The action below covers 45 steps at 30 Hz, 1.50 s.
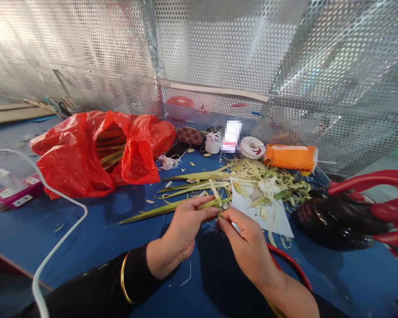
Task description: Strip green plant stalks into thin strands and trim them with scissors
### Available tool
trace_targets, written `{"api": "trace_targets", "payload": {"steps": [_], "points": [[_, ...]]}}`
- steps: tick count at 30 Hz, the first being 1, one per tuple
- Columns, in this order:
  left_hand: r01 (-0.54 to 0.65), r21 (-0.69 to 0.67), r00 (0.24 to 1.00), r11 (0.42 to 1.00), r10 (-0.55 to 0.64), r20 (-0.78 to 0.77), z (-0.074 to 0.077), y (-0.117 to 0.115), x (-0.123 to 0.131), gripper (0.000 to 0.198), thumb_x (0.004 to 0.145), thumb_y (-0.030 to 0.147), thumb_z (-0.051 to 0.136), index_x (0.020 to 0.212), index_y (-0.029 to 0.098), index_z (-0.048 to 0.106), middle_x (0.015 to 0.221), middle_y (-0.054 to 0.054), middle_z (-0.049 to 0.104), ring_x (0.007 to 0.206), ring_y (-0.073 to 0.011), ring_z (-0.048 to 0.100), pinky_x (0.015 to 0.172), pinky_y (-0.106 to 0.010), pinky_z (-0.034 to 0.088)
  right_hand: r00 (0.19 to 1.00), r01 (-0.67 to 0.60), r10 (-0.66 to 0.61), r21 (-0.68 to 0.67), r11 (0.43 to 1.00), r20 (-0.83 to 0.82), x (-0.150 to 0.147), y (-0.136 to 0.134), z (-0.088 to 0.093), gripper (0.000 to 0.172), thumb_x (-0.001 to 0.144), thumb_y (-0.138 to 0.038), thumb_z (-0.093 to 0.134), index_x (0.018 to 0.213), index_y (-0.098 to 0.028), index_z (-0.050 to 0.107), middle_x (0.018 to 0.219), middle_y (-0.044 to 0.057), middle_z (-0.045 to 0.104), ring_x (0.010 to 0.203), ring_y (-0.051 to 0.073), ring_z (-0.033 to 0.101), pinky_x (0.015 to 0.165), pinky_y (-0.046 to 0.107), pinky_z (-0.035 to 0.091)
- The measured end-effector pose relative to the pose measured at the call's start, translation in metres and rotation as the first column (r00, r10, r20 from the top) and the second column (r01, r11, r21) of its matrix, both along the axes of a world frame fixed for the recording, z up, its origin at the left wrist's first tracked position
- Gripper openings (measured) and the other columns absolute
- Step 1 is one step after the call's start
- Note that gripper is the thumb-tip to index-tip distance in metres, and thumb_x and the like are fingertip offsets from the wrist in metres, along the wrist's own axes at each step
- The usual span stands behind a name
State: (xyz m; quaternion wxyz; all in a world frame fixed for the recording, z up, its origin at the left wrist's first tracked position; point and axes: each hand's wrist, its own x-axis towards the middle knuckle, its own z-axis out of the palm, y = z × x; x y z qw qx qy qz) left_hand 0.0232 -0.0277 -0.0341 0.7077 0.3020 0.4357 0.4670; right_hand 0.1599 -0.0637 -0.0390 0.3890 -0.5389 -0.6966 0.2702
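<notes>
Both hands meet over the blue table, fingertips nearly touching. My left hand point(185, 225) pinches a small piece of green leaf strip point(219, 204) between thumb and fingers. From the other side my right hand point(248, 240) closes its thumb and forefinger on the lower end of the same strip. Just behind the hands lie several long green leaf stalks point(189, 187), pointing left. A white paper sheet point(281, 216) with peeled scraps on it is beside my right hand. Exactly how the strip is folded is too small to tell.
A red plastic bag point(73, 154) with stalks stands at left, near a white cable point(69, 225). Green trimmings point(285, 176) are heaped behind the paper. An orange pack point(290, 157), a tape roll point(253, 147) and a black-and-red device point(338, 218) stand at right. A perforated metal screen point(219, 48) rises behind.
</notes>
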Motion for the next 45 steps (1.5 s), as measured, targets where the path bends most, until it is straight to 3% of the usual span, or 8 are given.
{"api": "trace_targets", "payload": {"steps": [13,25,30,34,37,39,42,45], "points": [[-0.069,-0.037,0.994,0.997,0.071,0.085,0.004,-0.005,0.004,0.027,0.051,0.008,0.077,0.078,0.012,0.074,0.069,-0.003,0.072,0.063,-0.0116,0.063,0.065,-0.021,0.049,0.988,-0.072,0.049,0.155,0.985,0.149,-0.001,-0.001,-0.003,0.023,0.091,-0.015,0.044,0.069,-0.02,0.049,0.07,0.003,0.055,0.07,0.018,0.049,0.067,0.031,0.037],[-0.092,-0.046,0.996,0.995,0.092,0.009,0.0,-0.005,0.005,0.026,0.051,0.008,0.073,0.077,0.012,0.072,0.063,-0.002,0.069,0.059,-0.0108,0.06,0.062,-0.022,0.046,0.979,-0.085,0.047,0.19,0.978,0.197,-0.004,0.0,-0.012,0.023,0.09,-0.011,0.042,0.07,-0.019,0.052,0.071,0.005,0.057,0.072,0.02,0.052,0.07,0.032,0.039],[-0.045,-0.04,0.999,0.998,0.045,0.001,-0.001,-0.002,0.004,0.027,0.054,0.008,0.073,0.08,0.012,0.071,0.068,-0.003,0.069,0.064,-0.0124,0.062,0.067,-0.023,0.047,0.969,-0.062,0.013,0.195,0.979,0.245,-0.009,-0.001,-0.012,0.022,0.089,-0.012,0.041,0.072,-0.019,0.052,0.072,0.005,0.058,0.071,0.019,0.053,0.069,0.031,0.039],[0.056,-0.025,0.998,0.998,-0.057,-0.036,0.004,0.003,0.0,0.017,0.059,0.013,0.074,0.075,0.012,0.07,0.068,-0.003,0.067,0.061,-0.0111,0.06,0.064,-0.022,0.045,0.958,-0.063,0.031,0.103,0.993,0.284,0.0,-0.001,0.005,0.023,0.09,-0.02,0.043,0.069,-0.02,0.052,0.065,0.002,0.057,0.06,0.017,0.051,0.058,0.028,0.036],[0.108,0.015,0.993,0.994,-0.107,-0.052,0.01,0.005,-0.003,0.017,0.06,0.019,0.076,0.075,0.013,0.069,0.07,-0.002,0.065,0.058,-0.0097,0.059,0.065,-0.023,0.046,0.989,0.063,-0.063,0.009,0.998,0.136,0.017,0.007,0.021,0.025,0.088,-0.035,0.05,0.068,-0.021,0.054,0.057,-0.002,0.052,0.053,0.015,0.047,0.051,0.026,0.034],[0.168,0.036,0.984,0.985,-0.166,-0.064,0.012,0.005,-0.005,0.02,0.061,0.02,0.075,0.079,0.013,0.069,0.071,-0.001,0.064,0.055,-0.009,0.058,0.063,-0.023,0.046,0.988,0.115,-0.123,-0.091,0.989,-0.09,0.025,0.016,0.027,0.019,0.083,-0.038,0.056,0.08,-0.019,0.061,0.069,0.001,0.06,0.062,0.016,0.053,0.057,0.026,0.039],[0.296,0.052,0.953,0.954,-0.291,-0.089,0.015,0.004,-0.006,0.017,0.063,0.02,0.072,0.077,0.012,0.068,0.071,-0.002,0.063,0.052,-0.0085,0.056,0.059,-0.023,0.047,0.927,-0.011,-0.094,-0.278,0.961,-0.362,0.027,0.026,0.026,0.021,0.076,-0.038,0.063,0.076,-0.018,0.063,0.071,0.001,0.061,0.067,0.016,0.055,0.062,0.027,0.043],[0.355,0.011,0.932,0.935,-0.354,-0.08,0.014,0.003,-0.007,0.016,0.067,0.026,0.068,0.076,0.013,0.066,0.07,-0.002,0.06,0.051,-0.0093,0.056,0.057,-0.024,0.049,0.865,-0.038,-0.136,-0.333,0.942,-0.483,0.021,0.028,0.018,0.02,0.071,-0.035,0.067,0.066,-0.017,0.062,0.064,-0.002,0.058,0.062,0.014,0.051,0.061,0.026,0.042]]}}
